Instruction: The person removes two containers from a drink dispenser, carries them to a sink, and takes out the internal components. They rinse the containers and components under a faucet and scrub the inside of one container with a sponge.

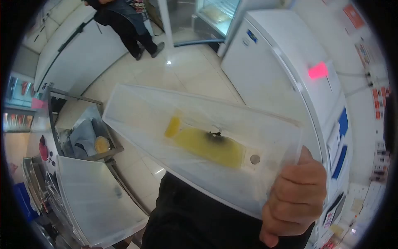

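My right hand (295,199) is closed round the narrow end of a long translucent plastic bin (137,103). The bin hangs tilted in front of my dark clothing, its far end reaching up and left over the floor. On its bottom lies a yellow-green patch (195,143) with a dark, blurred spot. Beside it are a smaller yellow piece (172,126) and a grey round mark (255,159) near the hand. My left hand is out of view.
Another translucent bin (97,195) stands at lower left. Behind it, a metal frame (99,155) surrounds grey cloth and a yellow round container (102,145). White freezers (265,62) stand right and upper left. A person (124,27) stands at the back, near a glass-door fridge (215,14).
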A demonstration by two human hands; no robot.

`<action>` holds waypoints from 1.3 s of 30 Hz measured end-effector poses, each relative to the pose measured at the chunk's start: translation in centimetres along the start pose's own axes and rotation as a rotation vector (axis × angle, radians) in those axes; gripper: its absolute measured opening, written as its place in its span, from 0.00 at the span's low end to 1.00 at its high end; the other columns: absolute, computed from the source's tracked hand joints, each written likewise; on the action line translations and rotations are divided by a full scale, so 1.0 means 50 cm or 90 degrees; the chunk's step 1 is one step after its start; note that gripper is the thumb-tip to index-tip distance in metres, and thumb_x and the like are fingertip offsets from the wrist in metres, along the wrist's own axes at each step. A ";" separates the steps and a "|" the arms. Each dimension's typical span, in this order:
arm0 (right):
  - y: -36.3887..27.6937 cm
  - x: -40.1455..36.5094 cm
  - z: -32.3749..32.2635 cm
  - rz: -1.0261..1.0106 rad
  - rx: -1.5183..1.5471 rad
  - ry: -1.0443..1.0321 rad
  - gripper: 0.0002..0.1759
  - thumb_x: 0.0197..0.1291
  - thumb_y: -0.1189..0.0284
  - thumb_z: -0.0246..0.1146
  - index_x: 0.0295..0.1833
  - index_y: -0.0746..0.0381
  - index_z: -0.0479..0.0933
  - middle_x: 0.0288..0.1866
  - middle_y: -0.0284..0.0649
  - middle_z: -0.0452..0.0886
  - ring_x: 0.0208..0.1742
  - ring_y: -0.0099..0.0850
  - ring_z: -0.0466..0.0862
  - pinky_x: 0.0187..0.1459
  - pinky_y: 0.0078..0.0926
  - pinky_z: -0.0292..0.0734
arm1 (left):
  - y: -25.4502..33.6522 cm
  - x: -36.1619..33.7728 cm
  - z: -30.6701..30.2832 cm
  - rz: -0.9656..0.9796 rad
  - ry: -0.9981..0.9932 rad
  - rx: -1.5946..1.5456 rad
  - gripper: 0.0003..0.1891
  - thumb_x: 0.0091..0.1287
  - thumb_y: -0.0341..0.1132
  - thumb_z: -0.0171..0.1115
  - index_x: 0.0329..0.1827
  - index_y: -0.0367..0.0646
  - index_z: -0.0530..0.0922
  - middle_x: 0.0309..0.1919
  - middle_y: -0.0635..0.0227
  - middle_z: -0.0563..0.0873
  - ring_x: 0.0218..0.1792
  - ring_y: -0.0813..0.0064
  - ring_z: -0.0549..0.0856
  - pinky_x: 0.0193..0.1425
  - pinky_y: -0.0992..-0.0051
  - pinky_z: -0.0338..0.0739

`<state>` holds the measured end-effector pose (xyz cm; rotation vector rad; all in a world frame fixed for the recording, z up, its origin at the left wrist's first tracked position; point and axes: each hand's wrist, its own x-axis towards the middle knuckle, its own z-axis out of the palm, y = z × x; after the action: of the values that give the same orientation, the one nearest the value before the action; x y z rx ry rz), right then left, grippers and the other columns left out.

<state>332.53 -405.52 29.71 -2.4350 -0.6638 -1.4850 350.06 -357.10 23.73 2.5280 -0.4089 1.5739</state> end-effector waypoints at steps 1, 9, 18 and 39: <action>0.060 0.019 0.029 -0.019 0.012 0.006 0.28 0.65 0.67 0.48 0.09 0.63 0.62 0.07 0.31 0.56 0.09 0.24 0.59 0.13 0.20 0.56 | 0.039 0.027 0.034 -0.012 0.011 0.016 0.32 0.73 0.50 0.39 0.08 0.49 0.50 0.05 0.75 0.53 0.08 0.80 0.48 0.13 0.75 0.45; 0.380 0.142 0.326 0.107 0.025 -0.071 0.26 0.62 0.66 0.49 0.10 0.59 0.57 0.10 0.31 0.51 0.10 0.26 0.56 0.14 0.20 0.52 | 0.047 0.132 0.340 0.015 -0.085 0.065 0.22 0.72 0.34 0.46 0.17 0.34 0.71 0.11 0.62 0.70 0.13 0.66 0.69 0.17 0.69 0.63; 0.682 0.289 0.722 -0.015 -0.007 -0.158 0.18 0.49 0.77 0.50 0.10 0.59 0.56 0.11 0.33 0.55 0.10 0.28 0.56 0.15 0.24 0.48 | 0.051 0.335 0.803 0.098 -0.125 -0.162 0.18 0.59 0.25 0.45 0.10 0.43 0.58 0.08 0.67 0.60 0.10 0.67 0.61 0.16 0.70 0.49; 1.261 0.827 1.601 -0.083 -0.048 -0.047 0.15 0.50 0.79 0.49 0.12 0.64 0.61 0.10 0.36 0.61 0.09 0.28 0.61 0.15 0.24 0.54 | -0.165 0.936 1.710 -0.081 0.134 -0.252 0.20 0.58 0.21 0.47 0.06 0.40 0.63 0.05 0.68 0.65 0.07 0.73 0.63 0.14 0.75 0.50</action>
<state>441.81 -417.46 31.87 -2.5576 -0.8106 -1.4993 445.44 -378.43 27.77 2.0327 -0.4683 1.5174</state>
